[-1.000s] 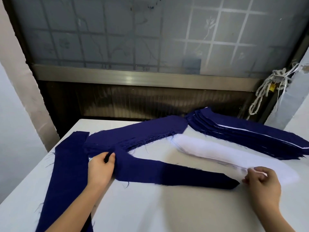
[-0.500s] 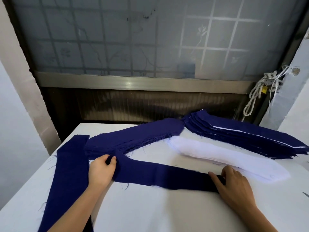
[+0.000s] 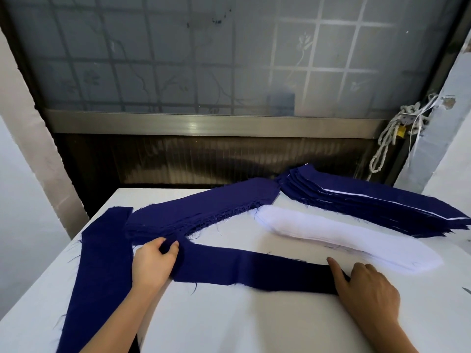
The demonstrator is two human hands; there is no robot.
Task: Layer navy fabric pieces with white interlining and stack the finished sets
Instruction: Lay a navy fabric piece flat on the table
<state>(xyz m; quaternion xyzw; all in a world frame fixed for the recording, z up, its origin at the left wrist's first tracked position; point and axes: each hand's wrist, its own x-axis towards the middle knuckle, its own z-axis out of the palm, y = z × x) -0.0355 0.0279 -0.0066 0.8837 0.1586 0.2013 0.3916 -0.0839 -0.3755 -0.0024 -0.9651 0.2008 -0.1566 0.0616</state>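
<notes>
Lying flat across the white counter (image 3: 254,327), a long navy strip (image 3: 254,270) is held at both ends. Its left end is pinched by the left hand (image 3: 153,263), whose fingers are curled round a fold of the cloth. Its right end is pressed down by the right hand (image 3: 367,294), which is laid palm-down with the fingers straight. Just behind the strip, a pile of white interlining (image 3: 344,238) is seen. A frayed pile of navy pieces (image 3: 204,210) is spread at the back left, and a taller stack of layered sets (image 3: 369,202), edged with thin white lines, is placed at the back right. A second navy strip (image 3: 102,263) is laid along the counter's left side.
</notes>
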